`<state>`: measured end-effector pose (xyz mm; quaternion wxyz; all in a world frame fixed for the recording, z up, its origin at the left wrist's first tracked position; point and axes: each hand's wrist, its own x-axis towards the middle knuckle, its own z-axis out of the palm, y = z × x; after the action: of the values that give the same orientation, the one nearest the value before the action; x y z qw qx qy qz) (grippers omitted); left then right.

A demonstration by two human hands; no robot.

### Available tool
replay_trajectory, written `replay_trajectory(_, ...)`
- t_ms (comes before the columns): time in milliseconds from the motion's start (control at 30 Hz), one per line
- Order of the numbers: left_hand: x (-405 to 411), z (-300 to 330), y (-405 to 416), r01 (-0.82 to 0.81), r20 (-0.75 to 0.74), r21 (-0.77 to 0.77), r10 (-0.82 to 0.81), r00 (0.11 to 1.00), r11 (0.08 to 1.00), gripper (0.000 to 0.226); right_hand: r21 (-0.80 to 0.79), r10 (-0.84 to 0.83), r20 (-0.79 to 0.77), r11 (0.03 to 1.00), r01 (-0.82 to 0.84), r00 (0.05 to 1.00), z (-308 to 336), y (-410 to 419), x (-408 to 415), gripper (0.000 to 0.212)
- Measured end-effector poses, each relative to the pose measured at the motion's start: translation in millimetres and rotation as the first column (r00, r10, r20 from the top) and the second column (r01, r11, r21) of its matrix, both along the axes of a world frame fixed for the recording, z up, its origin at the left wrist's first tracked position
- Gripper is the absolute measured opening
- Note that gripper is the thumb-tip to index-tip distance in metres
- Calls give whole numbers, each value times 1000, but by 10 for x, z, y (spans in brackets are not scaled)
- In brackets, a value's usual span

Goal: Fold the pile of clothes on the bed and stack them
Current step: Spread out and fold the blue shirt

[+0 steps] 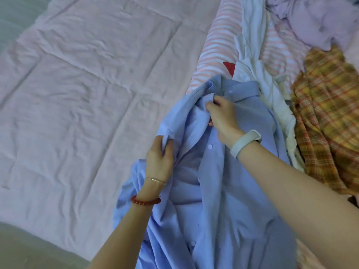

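A light blue button-up shirt (217, 200) lies crumpled on the bed in front of me, collar toward the far side. My left hand (159, 154) pinches a fold of its left shoulder edge. My right hand (223, 115) grips the fabric just below the collar, near the top button. To the right sits the unfolded pile: a pink-and-white striped garment (215, 47), a white garment (252, 55), a yellow plaid shirt (326, 117) and a lilac garment (318, 22).
The pale pink quilted bedspread (81, 98) stretches wide and flat to the left of the shirt. The bed's near edge (29, 235) runs along the lower left, with grey floor beyond it.
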<state>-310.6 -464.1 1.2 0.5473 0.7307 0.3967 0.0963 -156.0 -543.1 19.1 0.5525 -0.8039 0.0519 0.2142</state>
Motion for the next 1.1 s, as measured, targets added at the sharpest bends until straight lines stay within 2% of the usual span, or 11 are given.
replay_trajectory(100, 84, 5, 153, -170, 25, -209, 179, 984, 963, 30, 19, 92, 119, 995, -95, 989, 160, -87, 241, 28)
replay_trajectory(200, 203, -11, 217, -175, -44, -189, 169, 985, 966, 7, -13, 89, 292, 996, -89, 952, 284, -200, 605, 50)
replay_trajectory(267, 258, -11, 204, -112, -128, -54, 104, 986, 992, 22, -81, 60, 313, 996, -37, 948, 214, -281, 837, 50)
replay_trajectory(400, 218, 7, 128, 155, -335, 360, -28, 942, 920, 57, -210, 49, 10, 977, -46, 999, -68, -401, 759, 58)
replay_trajectory(533, -51, 49, -40, 248, -129, 688, -221, 967, 682, 30, -227, -16, 287, 970, 84, 958, -174, -491, 31, 34)
replay_trajectory(600, -301, 25, -167, 330, -109, 655, -348, 931, 680, 26, -169, 57, 376, 986, 8, 925, -185, -461, -447, 24)
replay_trajectory(667, -543, 15, -247, 391, -195, 609, -348, 917, 690, 23, -153, 240, 378, 969, -196, 894, -181, -401, -832, 34)
replay_trajectory(833, -919, -17, -250, 418, -429, 376, -245, 870, 827, 52, -471, 796, 201, 589, -657, 571, -295, -359, -1146, 52)
replay_trajectory(900, -975, -18, -142, 307, -356, 255, -206, 912, 917, 43, -552, 862, 90, 460, -695, 499, -344, -429, -1117, 44)
replay_trajectory(1000, -1024, -21, 128, 168, -188, -9, -166, 968, 986, 33, -593, 871, 52, 420, -687, 488, -321, -573, -1035, 31)
replay_trajectory(1100, -1065, -28, 455, 22, -209, 62, -8, 978, 998, 24, -646, 873, 99, 422, -637, 478, -216, -718, -880, 20)
